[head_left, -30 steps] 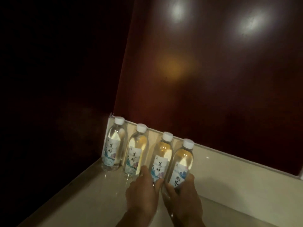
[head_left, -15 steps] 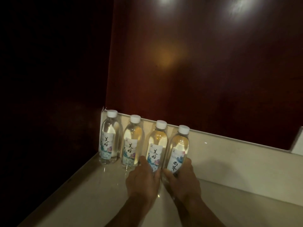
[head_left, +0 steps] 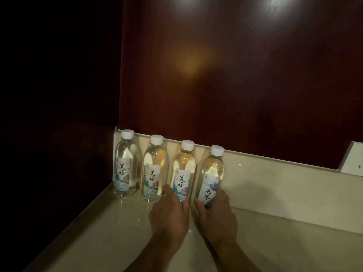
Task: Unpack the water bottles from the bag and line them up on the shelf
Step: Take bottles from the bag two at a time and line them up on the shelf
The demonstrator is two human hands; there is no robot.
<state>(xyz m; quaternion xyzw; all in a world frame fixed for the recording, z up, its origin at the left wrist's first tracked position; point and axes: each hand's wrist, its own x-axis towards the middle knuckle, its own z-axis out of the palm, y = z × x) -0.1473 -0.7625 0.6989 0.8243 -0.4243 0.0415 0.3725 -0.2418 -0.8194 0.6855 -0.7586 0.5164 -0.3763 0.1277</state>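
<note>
Fingers (head_left: pixel 167 190) of the left hand (head_left: pixel 170 214) curl around the third bottle (head_left: pixel 183 169), and the right hand (head_left: pixel 217 211) grips the fourth bottle (head_left: pixel 213 173) low down. Four bottles stand upright in a row on the shelf (head_left: pixel 275 252); the bag is not visible, so the task seems nearly finished

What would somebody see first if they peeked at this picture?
Four water bottles with white caps, standing upright in a row against the low back edge of the pale shelf, starting from the dark left corner. Next, the two hands at the near end: the left hand grips the third bottle and the right hand grips the fourth bottle. Behind them rises a shiny dark red wall with blurry light spots.
</note>
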